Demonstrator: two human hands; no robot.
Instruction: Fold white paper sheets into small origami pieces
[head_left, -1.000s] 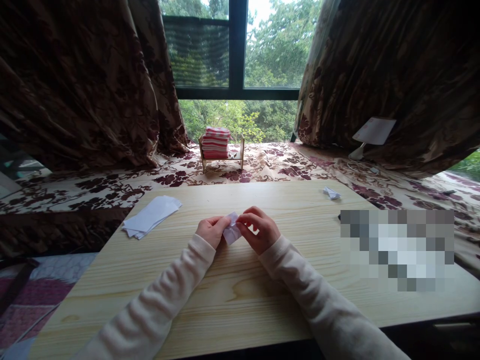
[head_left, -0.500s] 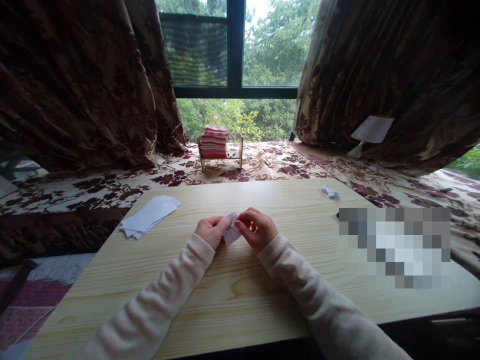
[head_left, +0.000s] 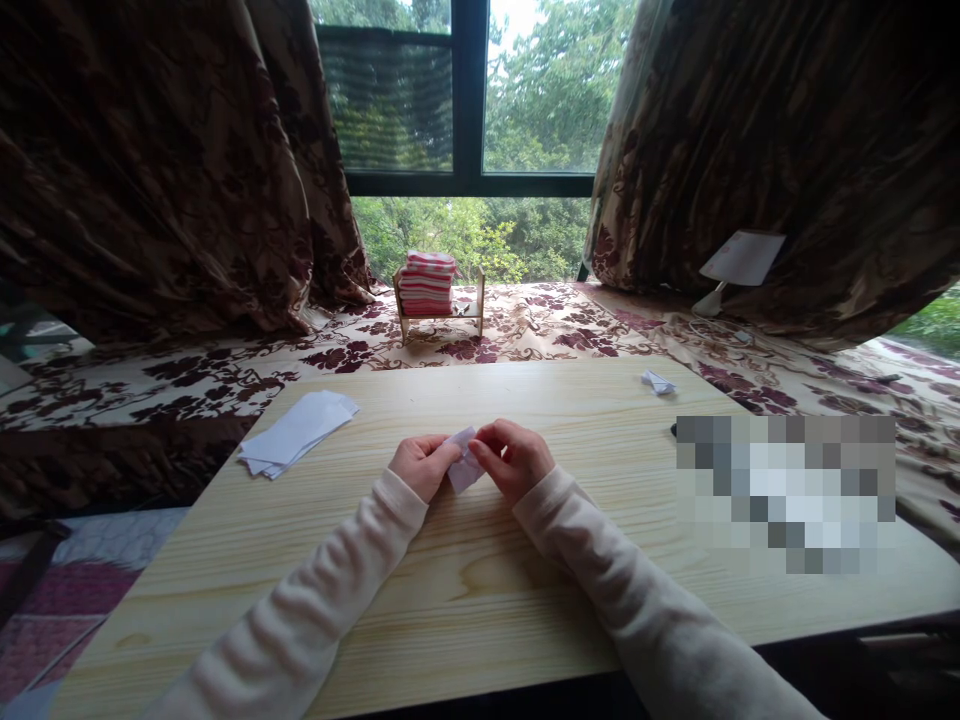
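Note:
A small piece of white paper (head_left: 465, 474), creased by folding, is held up between my two hands over the middle of the wooden table (head_left: 360, 600). My left hand (head_left: 421, 466) is closed, pinching the paper's left side between thumb and fingers. At its right side, my right hand (head_left: 517, 460) is closed on the same paper, thumb and fingertips together near the edge. To the left lies a loose stack of white paper sheets (head_left: 300, 432). Near the far right corner sits a small folded white paper piece (head_left: 658, 382).
Beyond the table, a small wooden rack (head_left: 438, 317) holds folded red-and-white striped cloths (head_left: 427, 283) on the floral-covered ledge (head_left: 540, 335). A white lamp (head_left: 742, 258) stands at the back right. A blurred-out object (head_left: 787, 490) lies on the table's right side.
Both hands stay almost in place on the paper. The paper has tilted slightly between the fingers. The view has shifted a little.

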